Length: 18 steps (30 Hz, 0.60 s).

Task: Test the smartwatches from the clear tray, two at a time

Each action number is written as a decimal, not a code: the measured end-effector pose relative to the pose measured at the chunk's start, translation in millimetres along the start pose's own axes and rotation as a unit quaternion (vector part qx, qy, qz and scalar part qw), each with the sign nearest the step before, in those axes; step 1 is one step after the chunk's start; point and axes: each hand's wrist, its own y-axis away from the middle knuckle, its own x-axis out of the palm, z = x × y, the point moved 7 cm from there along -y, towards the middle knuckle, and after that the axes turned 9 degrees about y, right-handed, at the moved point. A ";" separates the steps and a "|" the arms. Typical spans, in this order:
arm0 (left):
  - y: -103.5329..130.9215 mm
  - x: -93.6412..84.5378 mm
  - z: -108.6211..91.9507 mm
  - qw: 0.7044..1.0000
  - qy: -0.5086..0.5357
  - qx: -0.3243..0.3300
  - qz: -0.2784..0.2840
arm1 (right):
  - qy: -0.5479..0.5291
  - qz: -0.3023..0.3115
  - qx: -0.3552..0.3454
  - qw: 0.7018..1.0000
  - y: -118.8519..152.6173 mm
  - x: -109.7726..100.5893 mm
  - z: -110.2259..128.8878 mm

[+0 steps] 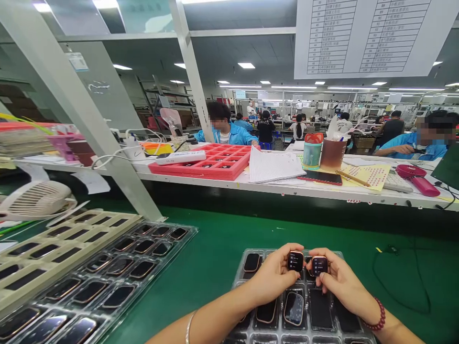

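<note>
Over a clear plastic tray (278,328) at the lower right, each of my hands holds a small watch with a lit screen. My left hand (278,274) grips one watch (295,261) by its edges, thumb below and fingers above. In my right hand (335,274) is the other watch (320,265), its lower edge under my thumb. The two watches are side by side, screens facing me, with small menu icons. Beneath them, the tray holds several dark-screened watches, one of them (294,308) in a pocket just below my hands.
Another clear tray (143,282) of watches and a beige tray (68,248) lie at the left, near a white fan (38,199). A raised shelf (265,190) bears a red foam tray (204,168), papers and cups. A thin black cable (398,303) lies at the right.
</note>
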 end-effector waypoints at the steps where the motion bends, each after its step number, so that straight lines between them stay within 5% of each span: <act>1: 0.3 -0.3 -0.7 1.000 -0.001 0.002 -0.002 | -0.002 0.001 -0.002 1.000 0.2 0.0 0.6; 18: 0.1 1.6 -6.5 1.000 -0.016 -0.006 0.001 | 0.000 0.015 -0.010 1.000 -1.3 0.1 -2.7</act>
